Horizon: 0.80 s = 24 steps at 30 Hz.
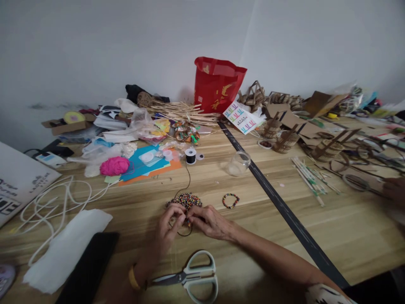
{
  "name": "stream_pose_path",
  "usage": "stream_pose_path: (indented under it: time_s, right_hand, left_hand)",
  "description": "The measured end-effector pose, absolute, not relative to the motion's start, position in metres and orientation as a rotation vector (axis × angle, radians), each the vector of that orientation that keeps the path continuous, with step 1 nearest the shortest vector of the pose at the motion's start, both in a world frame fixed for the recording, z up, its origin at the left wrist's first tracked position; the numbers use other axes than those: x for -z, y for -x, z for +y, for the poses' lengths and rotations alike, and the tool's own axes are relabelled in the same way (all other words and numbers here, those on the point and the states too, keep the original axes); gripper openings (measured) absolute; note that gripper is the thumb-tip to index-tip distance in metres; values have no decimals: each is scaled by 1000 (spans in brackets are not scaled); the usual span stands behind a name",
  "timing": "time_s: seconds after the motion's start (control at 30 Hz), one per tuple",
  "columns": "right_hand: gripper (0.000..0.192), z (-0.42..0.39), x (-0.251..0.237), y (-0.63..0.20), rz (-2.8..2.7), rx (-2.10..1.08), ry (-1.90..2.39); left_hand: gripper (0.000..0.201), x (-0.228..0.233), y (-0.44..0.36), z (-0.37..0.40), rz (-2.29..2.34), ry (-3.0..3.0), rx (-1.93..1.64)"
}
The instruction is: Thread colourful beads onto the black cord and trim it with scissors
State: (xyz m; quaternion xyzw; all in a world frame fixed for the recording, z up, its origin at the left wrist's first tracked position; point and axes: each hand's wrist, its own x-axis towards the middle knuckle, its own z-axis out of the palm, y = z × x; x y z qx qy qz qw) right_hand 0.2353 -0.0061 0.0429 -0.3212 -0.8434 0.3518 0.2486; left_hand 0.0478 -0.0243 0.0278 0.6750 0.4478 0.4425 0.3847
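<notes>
My left hand [172, 221] and my right hand [209, 221] meet fingertip to fingertip, both pinched closed, just in front of a heap of small multicoloured beads [190, 199]. A thin black cord [189, 177] runs from a spool [190, 156] down past the heap to my hands and loops below them. The left fingers pinch this cord; what sits in the right fingertips is too small to make out. To the right lies a beaded bracelet [230, 201] in a closed ring. Scissors [198, 276] with pale handles lie spread near my left wrist.
A clear jar [238, 163] stands beyond the bracelet, near a dark strip [275, 198] crossing the table. Pink yarn [114, 166], white cord [63, 198] and a black phone-like slab [90, 266] lie left. A red bag [218, 84] stands behind. Another person's hand [394, 190] is at right.
</notes>
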Motion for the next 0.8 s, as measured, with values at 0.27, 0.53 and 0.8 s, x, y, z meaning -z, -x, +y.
stream_pose_path:
  time_s: [0.27,0.53,0.8]
  right_hand:
    - [10,-8,-44,-236,-2285,-934,866]
    - [10,-6,-42,-236,-2259,-956,898]
    - [27,3,-45,-236,-2125,-1085,851]
  left_hand:
    - [31,-32,-40,-20,1098,-1620,-797]
    - [22,-34,-42,-18,979,-1489,-769]
    - [19,-41,-43,-21,986,-1379,-748]
